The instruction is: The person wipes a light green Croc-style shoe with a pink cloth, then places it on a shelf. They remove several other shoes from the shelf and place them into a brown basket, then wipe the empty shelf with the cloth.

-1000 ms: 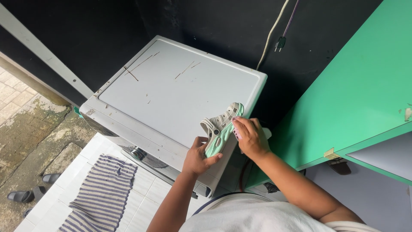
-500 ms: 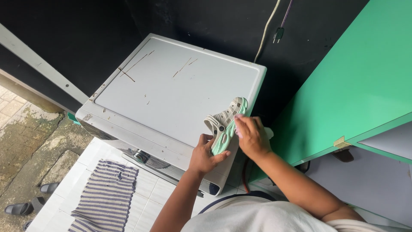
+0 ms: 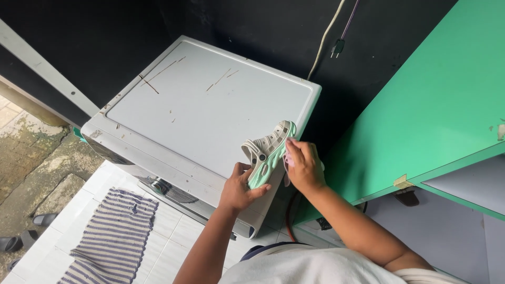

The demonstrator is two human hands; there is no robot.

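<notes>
Closest to the person, the left hand [image 3: 239, 190] is wrapped around the heel end of a rubbery shoe [image 3: 269, 152], grey on top and mint green below, full of holes. The right hand [image 3: 302, 167] presses a small pink cloth [image 3: 289, 159] on its side. The shoe sits on the near right corner of the washing machine [image 3: 210, 105], a flat, smooth white box. Left of the machine, on the tiles, lies a stripy rag [image 3: 113, 239]. Right of it stands a green cupboard [image 3: 421, 105].

White washing machine [image 3: 210, 105] with scratched lid against black wall [image 3: 79, 42]. Green cabinet [image 3: 421, 105] at right, paint chipped. White cable [image 3: 323, 42] and plug [image 3: 338, 48] hang on wall. Striped cloth [image 3: 113, 236] on white tiled floor [image 3: 173, 242]. Dark sandals [image 3: 16, 239] on mossy concrete at left.
</notes>
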